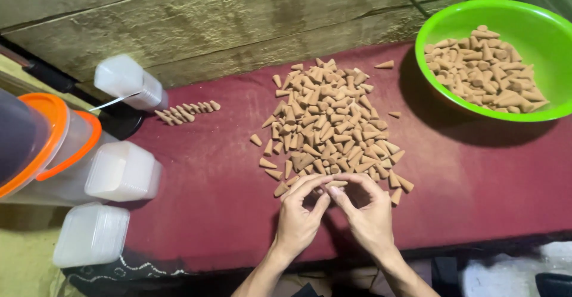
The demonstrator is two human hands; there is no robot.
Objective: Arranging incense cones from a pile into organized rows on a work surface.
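At nine o'clock stand clear plastic boxes (122,172), with a neat row of cones (186,112) at about ten. At six the left hand (301,213) and right hand (366,213) meet, fingertips pinched on a tan cone (337,184) at the near edge of the loose cone pile (325,124). It looks like gathering cones for lining up; what follows calls for a steady pinch. A green bowl (441,26) of cones sits at two.

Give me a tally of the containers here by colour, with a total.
Green bowl holding cones: 1
Orange-rimmed clear tubs: 2
White translucent boxes: 3
Total: 6
Both hands, left and right, pinch cones beside the loose pile.
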